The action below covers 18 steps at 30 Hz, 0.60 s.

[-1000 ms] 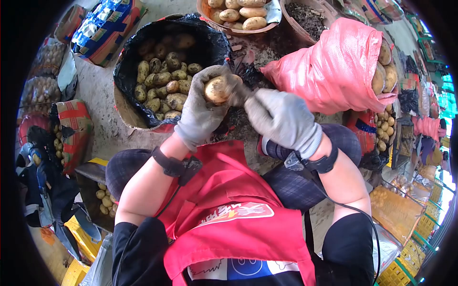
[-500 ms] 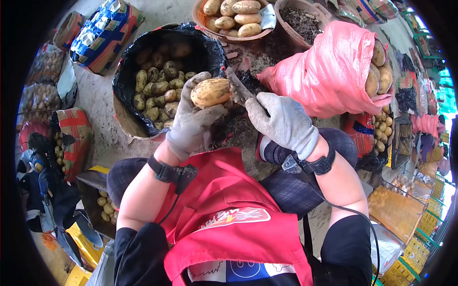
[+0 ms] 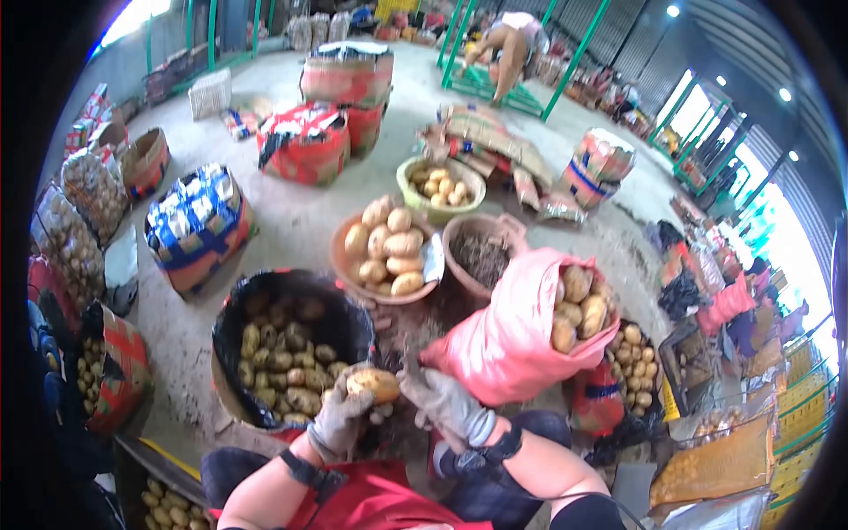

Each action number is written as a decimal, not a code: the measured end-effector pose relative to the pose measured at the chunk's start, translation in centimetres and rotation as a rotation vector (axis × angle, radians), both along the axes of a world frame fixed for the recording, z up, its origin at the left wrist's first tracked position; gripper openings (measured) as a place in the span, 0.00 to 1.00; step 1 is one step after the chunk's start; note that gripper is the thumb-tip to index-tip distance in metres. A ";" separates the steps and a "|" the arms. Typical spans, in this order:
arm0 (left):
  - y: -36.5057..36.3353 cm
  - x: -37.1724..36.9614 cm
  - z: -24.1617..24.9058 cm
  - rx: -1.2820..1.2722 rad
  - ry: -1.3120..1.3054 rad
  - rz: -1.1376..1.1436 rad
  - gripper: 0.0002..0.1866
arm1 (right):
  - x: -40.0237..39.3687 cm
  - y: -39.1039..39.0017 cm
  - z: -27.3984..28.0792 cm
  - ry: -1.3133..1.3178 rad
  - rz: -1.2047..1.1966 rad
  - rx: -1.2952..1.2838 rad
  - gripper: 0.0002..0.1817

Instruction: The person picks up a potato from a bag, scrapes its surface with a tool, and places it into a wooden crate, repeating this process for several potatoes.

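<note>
In its grey-white work glove, my left hand (image 3: 340,417) is closed around a large yellowish potato (image 3: 374,384), held near the front rim of a black-lined basket (image 3: 231,353) of dirt-covered potatoes. Just to its right is my gloved right hand (image 3: 449,408), its fingers wrapped round a flat, dirt-coated scraper (image 3: 409,360). The scraper points up and away from me, and motion blurs its end. A small gap seems to separate it from the potato. Beyond my right hand leans a pink sack (image 3: 481,349) with big potatoes in its open mouth.
Ahead stand an orange-brown basin (image 3: 340,276) of cleaner potatoes, a bucket of dark scraps (image 3: 477,253) and a green basin (image 3: 415,201) of potatoes. A blue-and-white woven basket (image 3: 199,225) is at left, another potato bag (image 3: 629,371) at right. Another person (image 3: 508,49) bends over far back.
The view has tilted up, bringing the far floor and another person into sight. My left hand still holds the potato; the scraper in my right hand has drawn slightly away from it.
</note>
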State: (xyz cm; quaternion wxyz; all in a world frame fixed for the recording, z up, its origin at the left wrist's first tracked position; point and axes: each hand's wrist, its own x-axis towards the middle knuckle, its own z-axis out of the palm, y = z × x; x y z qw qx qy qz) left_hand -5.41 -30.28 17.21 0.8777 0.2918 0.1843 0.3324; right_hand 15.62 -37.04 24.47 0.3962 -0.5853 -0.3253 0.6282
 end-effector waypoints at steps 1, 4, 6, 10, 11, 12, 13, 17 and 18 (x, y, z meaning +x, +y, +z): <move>-0.1 -0.1 0.0 -0.016 0.032 -0.013 0.36 | -0.1 0.0 -0.1 0.041 0.017 -0.018 0.26; -0.5 -0.3 0.6 0.054 0.043 -0.024 0.41 | -0.2 0.0 -1.4 0.199 0.052 0.002 0.25; -0.8 -0.8 1.7 0.089 0.056 -0.038 0.42 | -0.2 0.1 -1.0 0.214 0.067 0.009 0.24; -0.7 -2.3 3.3 0.047 0.056 -0.125 0.42 | -0.1 0.1 -0.6 0.240 0.089 0.005 0.23; -0.6 -2.6 3.7 0.013 0.059 -0.150 0.40 | -0.2 0.0 -0.3 0.297 0.080 0.032 0.23; -0.7 -2.9 4.1 0.008 -0.004 -0.165 0.34 | 0.0 0.1 -1.0 0.291 0.080 0.036 0.23; -0.6 -3.2 5.0 0.006 -0.001 -0.170 0.34 | -0.1 0.1 -0.9 0.294 0.075 0.036 0.23; 0.1 -2.9 3.3 0.198 0.276 -0.065 0.30 | 0.0 0.4 -0.1 0.296 0.049 0.120 0.25; 0.3 -3.4 1.6 0.692 0.604 -0.005 0.33 | 0.2 0.4 -0.3 0.278 0.009 0.132 0.25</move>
